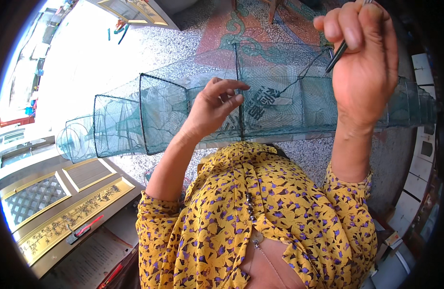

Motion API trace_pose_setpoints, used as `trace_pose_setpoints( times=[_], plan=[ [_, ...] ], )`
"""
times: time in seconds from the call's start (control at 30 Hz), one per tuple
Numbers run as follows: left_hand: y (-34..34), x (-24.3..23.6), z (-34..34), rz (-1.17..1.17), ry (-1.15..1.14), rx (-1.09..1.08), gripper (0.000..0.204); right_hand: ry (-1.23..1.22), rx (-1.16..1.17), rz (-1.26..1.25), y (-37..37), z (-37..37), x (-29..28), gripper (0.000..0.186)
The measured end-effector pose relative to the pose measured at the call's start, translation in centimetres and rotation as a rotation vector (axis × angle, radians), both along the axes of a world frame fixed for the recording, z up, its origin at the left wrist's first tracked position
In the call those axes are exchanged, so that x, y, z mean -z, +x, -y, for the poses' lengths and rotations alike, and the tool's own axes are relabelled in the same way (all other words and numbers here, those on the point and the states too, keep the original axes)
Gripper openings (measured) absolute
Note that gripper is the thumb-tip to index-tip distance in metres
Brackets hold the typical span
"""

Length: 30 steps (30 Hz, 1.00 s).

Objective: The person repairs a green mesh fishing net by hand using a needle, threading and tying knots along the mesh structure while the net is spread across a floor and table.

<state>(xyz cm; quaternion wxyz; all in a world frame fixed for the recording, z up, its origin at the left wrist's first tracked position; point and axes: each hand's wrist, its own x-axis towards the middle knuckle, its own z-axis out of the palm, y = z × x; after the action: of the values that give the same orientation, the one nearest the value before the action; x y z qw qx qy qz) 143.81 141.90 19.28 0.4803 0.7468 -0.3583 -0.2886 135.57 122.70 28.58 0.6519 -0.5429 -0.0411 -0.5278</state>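
Observation:
A long teal mesh net cage [121, 123] with dark rectangular frames stretches across the view, dark printed sheeting showing through its mesh. My left hand [219, 103] is at the middle black frame rod [241, 123], index finger extended and thumb apart from it, other fingers curled; whether it touches the mesh is unclear. Raised at the upper right, my right hand [359, 62] grips a thin dark tool [341, 50] with a metal end, pointing down toward the net's back edge. A dark cord [306, 72] runs across the mesh below it.
Speckled floor [169, 38] with red and green patterning lies beyond the net. Gold-trimmed cabinet panels [87, 202] stand at lower left, another panel [140, 12] at top left. A wooden stool leg [271, 12] shows at the top. Pale tiles [414, 178] line the right side.

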Motion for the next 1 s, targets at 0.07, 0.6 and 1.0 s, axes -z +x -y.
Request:
trace_pose_setpoints(
  times=[0.07, 0.6, 1.0],
  plan=[
    [0.8, 0.1, -0.2, -0.202, -0.017, -0.055, 0.014, -0.197, 0.146, -0.002, 0.5, 1.4, 1.3, 0.016],
    [2.9, -1.3, -0.1, -0.372, -0.026, -0.134, 0.019, -0.804, -0.011, -0.977, -0.9, -1.1, 11.4, 0.006],
    [3.3, -0.2, -0.8, -0.408, -0.024, -0.293, 0.018, -0.303, -0.269, -0.868, 0.6, -3.3, 12.3, 0.016]
  ],
)
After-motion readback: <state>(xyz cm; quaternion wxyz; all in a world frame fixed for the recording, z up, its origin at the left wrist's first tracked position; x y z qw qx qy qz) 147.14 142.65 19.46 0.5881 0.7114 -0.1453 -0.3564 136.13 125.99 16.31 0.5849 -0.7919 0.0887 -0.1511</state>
